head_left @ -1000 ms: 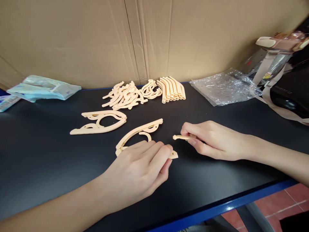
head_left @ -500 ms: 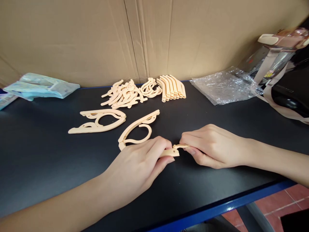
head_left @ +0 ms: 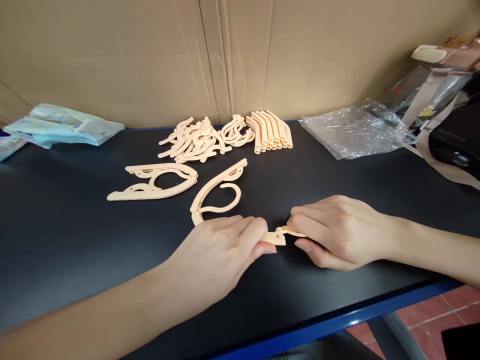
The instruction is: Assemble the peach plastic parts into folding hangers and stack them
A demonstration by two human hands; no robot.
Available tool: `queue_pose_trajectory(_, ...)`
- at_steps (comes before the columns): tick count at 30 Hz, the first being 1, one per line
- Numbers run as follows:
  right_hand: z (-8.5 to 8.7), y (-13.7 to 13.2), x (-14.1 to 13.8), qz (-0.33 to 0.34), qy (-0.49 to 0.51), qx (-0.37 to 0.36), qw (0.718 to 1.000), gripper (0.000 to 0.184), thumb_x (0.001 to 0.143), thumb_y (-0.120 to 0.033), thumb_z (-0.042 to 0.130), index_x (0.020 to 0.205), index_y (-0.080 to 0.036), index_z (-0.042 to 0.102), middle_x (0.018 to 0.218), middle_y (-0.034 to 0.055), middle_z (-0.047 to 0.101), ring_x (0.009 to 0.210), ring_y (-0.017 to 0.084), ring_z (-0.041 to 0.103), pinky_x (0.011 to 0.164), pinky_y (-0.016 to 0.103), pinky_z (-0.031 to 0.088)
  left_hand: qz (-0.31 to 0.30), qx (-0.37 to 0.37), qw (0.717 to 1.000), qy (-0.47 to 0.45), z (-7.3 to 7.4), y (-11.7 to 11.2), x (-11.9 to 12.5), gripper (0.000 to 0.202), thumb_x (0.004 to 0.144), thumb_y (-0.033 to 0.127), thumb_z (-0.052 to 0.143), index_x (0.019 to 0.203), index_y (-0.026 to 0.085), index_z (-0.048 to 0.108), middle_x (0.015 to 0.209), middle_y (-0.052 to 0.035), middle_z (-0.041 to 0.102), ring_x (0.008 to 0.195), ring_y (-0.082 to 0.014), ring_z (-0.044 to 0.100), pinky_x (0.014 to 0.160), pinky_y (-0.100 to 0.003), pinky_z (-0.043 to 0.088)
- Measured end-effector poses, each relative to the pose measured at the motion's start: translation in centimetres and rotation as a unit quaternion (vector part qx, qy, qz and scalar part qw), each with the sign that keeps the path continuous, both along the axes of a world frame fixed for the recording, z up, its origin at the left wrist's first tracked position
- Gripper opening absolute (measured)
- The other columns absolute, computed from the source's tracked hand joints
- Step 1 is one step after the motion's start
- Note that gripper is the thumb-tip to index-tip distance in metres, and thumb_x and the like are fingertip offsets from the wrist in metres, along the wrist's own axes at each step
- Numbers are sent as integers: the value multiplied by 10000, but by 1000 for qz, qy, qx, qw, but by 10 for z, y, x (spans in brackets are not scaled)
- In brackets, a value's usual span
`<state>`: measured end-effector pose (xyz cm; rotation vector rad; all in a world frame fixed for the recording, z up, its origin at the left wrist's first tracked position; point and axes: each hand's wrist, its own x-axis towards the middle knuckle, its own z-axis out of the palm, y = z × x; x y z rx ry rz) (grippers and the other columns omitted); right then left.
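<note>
My left hand [head_left: 221, 255] pinches the near end of a cream plastic hanger part [head_left: 219, 192], a curved arm with a hook, that lies on the black table [head_left: 75, 240]. My right hand [head_left: 337, 230] grips a small cream piece [head_left: 290, 232] and holds it against that same end, where the two parts touch. The joint is partly hidden by my fingers. A finished-looking folded hanger [head_left: 155, 182] lies flat to the left of my hands.
At the back lie a heap of hook parts [head_left: 193, 141], several curved arms in a row [head_left: 272, 131], a clear plastic bag [head_left: 352, 131] and a blue-green packet [head_left: 63, 125]. A cardboard wall [head_left: 240, 55] stands behind. A dark bag [head_left: 455, 137] sits at the right edge.
My right hand brought the small piece leftward to the end of the hanger part held by my left hand; the two pieces now touch. The hanger arm has shifted slightly.
</note>
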<state>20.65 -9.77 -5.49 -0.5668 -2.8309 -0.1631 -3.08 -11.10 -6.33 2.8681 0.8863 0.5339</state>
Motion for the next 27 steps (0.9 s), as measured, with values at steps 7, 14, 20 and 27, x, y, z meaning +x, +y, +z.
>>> queue_pose_trajectory(7,1,-4,-1,22,1,84,996,332,972,-232,313,743,-186,548,611,-7,487,512,134,423,478,272,332,-8,7,1000,-5,2,0,0,300,1028,272,309,758,197,418,610,54,495,502,-101,496,488,-231,342)
queue_pose_trajectory(14,-1,-6,1,33,-14,152,988,312,966,-284,380,743,-175,570,612,-6,484,513,134,420,472,276,344,-13,-3,1000,1,1,0,0,328,1029,276,293,752,190,444,613,48,513,514,-103,513,486,-239,345)
queue_pose_trajectory(20,-1,-6,0,44,-3,167,985,316,967,-280,382,747,-161,575,615,-2,501,508,144,423,462,284,340,-13,-24,1000,11,5,0,0,315,1023,266,313,751,186,450,619,47,512,522,-106,515,490,-243,346)
queue_pose_trajectory(27,0,-2,-5,37,12,162,986,327,969,-279,371,711,-179,546,605,-9,484,525,142,402,486,285,317,-8,-59,998,6,2,0,-1,258,1020,278,318,816,190,450,654,44,528,547,-118,521,505,-252,349)
